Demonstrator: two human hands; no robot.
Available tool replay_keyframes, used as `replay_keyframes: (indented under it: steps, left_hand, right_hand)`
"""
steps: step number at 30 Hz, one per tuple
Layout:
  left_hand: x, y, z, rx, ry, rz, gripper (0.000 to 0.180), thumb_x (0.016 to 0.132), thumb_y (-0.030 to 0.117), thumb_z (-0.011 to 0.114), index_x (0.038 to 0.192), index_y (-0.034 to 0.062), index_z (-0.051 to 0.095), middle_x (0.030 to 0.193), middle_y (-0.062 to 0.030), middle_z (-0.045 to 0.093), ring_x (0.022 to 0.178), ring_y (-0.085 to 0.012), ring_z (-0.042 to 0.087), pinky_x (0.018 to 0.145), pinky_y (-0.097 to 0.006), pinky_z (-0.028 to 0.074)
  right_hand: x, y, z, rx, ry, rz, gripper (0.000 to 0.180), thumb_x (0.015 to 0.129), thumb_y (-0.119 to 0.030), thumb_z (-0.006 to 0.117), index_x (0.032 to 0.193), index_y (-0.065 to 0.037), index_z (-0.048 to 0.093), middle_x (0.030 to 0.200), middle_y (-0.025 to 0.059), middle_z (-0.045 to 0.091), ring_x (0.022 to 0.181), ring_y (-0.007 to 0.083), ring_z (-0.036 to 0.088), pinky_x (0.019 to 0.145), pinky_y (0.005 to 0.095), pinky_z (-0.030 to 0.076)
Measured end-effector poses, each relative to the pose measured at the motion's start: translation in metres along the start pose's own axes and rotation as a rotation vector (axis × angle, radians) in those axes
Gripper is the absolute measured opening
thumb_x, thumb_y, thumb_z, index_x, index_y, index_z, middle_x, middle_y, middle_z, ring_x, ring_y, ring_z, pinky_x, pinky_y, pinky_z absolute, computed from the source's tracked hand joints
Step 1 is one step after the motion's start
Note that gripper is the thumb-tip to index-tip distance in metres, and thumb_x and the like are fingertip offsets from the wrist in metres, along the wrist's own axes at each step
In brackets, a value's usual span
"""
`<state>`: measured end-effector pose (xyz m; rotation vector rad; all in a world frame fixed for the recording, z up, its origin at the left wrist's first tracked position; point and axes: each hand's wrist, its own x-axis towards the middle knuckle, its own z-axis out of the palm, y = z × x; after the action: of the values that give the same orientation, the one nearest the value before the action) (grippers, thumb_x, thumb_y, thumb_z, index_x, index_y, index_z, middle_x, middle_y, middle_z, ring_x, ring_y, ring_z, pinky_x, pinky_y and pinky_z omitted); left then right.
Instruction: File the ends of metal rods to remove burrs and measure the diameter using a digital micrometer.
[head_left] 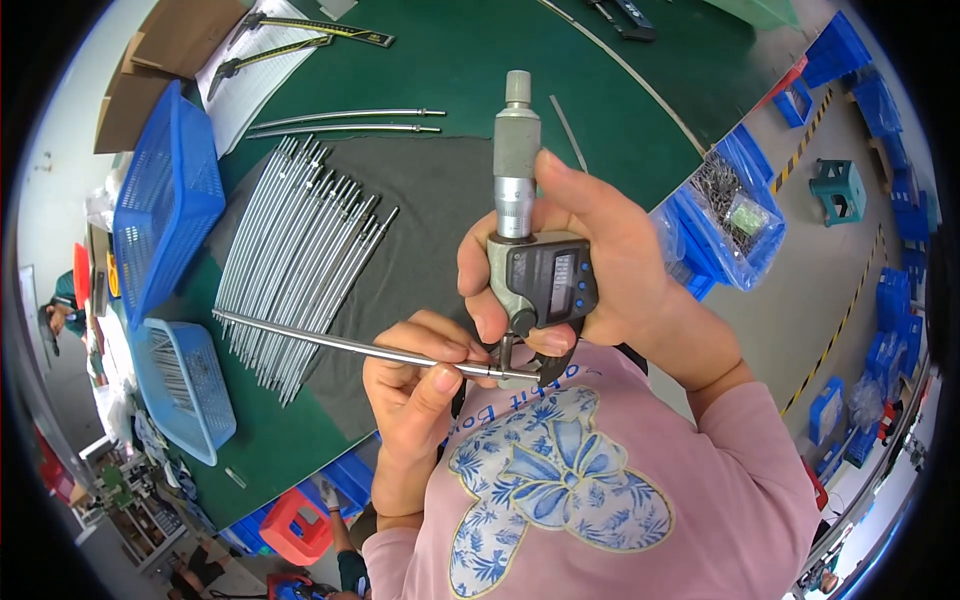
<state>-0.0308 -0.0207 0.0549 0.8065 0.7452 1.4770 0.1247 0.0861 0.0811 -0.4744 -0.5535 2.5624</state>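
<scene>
My right hand (610, 245) is wrapped round a digital micrometer (517, 150), its thimble pointing away from me and its small screen facing up. Pinched between the thumb and fingers of my left hand (420, 385) is a thin shiny metal rod (330, 342). The rod's right end lies in the jaw of the micrometer, by the spindle; whether both faces touch it I cannot tell. Its other end reaches left over a row of similar metal rods (290, 260) lying side by side on a dark grey cloth (410, 220).
Two more rods (350, 128) lie beyond the row. Calipers (310, 30) rest on paper at the far left. Blue baskets (170, 215) line the table's left side. To the right stand a lined blue bin (735, 215) of metal parts and a green stool (838, 192).
</scene>
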Motion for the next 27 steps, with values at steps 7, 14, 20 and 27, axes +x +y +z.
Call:
replay_keyframes:
  steps: [7, 14, 20, 27]
  left_hand:
    - [-0.002, 0.001, 0.000, 0.035, 0.026, -0.004, 0.018, 0.082, 0.009, 0.059, 0.089, -0.0049, 0.052, 0.083, -0.0178, 0.053, 0.070, -0.0226, 0.058, 0.062, -0.033, 0.051]
    - [-0.007, -0.003, 0.003, 0.058, 0.051, -0.004, 0.017, 0.081, 0.010, 0.060, 0.088, -0.0037, 0.052, 0.081, -0.0167, 0.053, 0.073, -0.0232, 0.058, 0.065, -0.033, 0.051]
    - [-0.011, -0.012, 0.002, 0.075, 0.111, 0.046, 0.014, 0.082, 0.008, 0.059, 0.088, -0.0030, 0.054, 0.084, -0.0170, 0.055, 0.076, -0.0239, 0.059, 0.070, -0.033, 0.050]
    - [-0.018, -0.026, -0.007, 0.002, 0.170, -0.024, 0.011, 0.082, 0.005, 0.057, 0.091, -0.0024, 0.056, 0.087, -0.0157, 0.059, 0.078, -0.0196, 0.059, 0.069, -0.028, 0.049]
  right_hand:
    - [0.000, 0.002, -0.001, -0.030, 0.016, 0.014, 0.075, 0.086, -0.060, 0.026, 0.088, 0.009, 0.055, 0.068, 0.0208, 0.058, 0.038, 0.0160, 0.046, 0.033, 0.0219, 0.038]
    - [-0.004, 0.007, -0.004, -0.025, -0.015, -0.002, 0.075, 0.088, -0.057, 0.023, 0.096, 0.011, 0.054, 0.072, 0.0204, 0.060, 0.038, 0.0155, 0.047, 0.033, 0.0220, 0.038]
    - [-0.008, -0.048, -0.034, -0.228, 0.237, -0.160, 0.055, 0.089, -0.043, 0.035, 0.104, 0.008, 0.051, 0.072, 0.0149, 0.059, 0.037, 0.0142, 0.049, 0.033, 0.0224, 0.040]
    - [0.019, -0.114, -0.093, -1.109, 0.759, -0.299, 0.026, 0.081, -0.026, 0.061, 0.088, -0.002, 0.055, 0.066, 0.0033, 0.051, 0.045, 0.0091, 0.050, 0.037, 0.0211, 0.039]
